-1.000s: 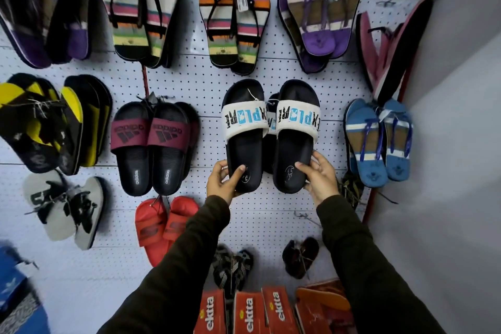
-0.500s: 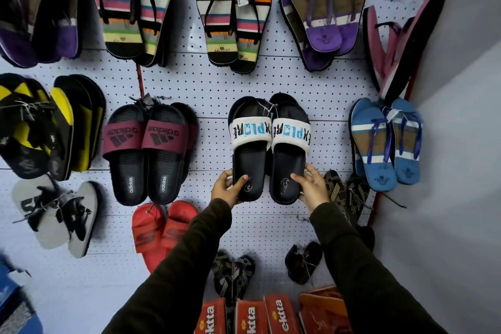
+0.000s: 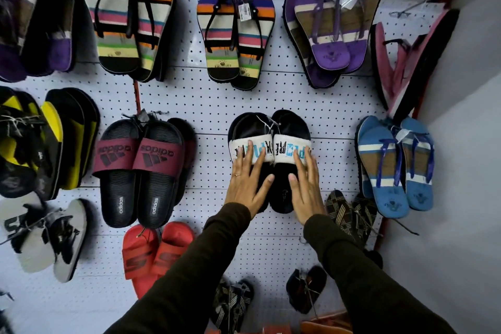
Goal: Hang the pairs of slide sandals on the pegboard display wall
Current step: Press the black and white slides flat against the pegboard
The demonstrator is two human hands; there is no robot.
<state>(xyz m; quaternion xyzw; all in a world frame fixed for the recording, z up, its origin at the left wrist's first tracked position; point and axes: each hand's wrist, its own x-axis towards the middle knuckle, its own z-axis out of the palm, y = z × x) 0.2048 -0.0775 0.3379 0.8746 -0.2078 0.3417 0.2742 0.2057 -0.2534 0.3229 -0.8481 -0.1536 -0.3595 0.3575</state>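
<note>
both hands, left hand and right hand, are lying flat with grips spread apart on the black white-strapped slides hanging against the pegboard.

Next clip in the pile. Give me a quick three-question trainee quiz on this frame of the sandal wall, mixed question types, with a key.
1. True or false: both hands lie flat, fingers spread, on the black slides with white straps.
2. Multiple choice: which pair hangs directly left of those slides? A) maroon-strapped adidas slides B) blue flip-flops C) red slides
3. Fill in: the left hand wears a ____ on one finger.

Key:
1. True. The right hand covers the right slide, the left hand the left one; neither grips.
2. A. The adidas slides are to the left; the blue flip-flops hang to the right, the red slides lower left.
3. ring
</note>
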